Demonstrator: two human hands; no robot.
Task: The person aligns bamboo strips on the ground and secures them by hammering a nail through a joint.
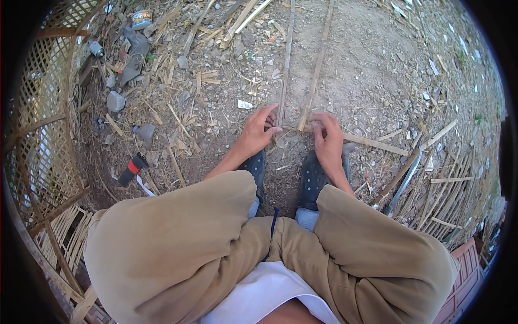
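Observation:
Two long bamboo strips lie on the ground, running away from me side by side: a left strip (287, 59) and a right strip (318, 65). My left hand (257, 131) is closed around the near end of the left strip, thumb and forefinger on either side. A short crosswise bamboo strip (297, 128) spans the gap between the near ends. My right hand (329, 141) pinches this crosswise strip beside the right strip's end; its fingertips partly hide the contact. Both hands are low, just over my dark shoes (314, 181).
A knife (403, 183) lies at the right, near a bundle of thin bamboo strips (448, 186). Another flat strip (377, 144) rests right of my hand. A woven lattice panel (46, 108) stands left. A black-and-red object (131, 170), stones and a tub (141, 20) lie leftward.

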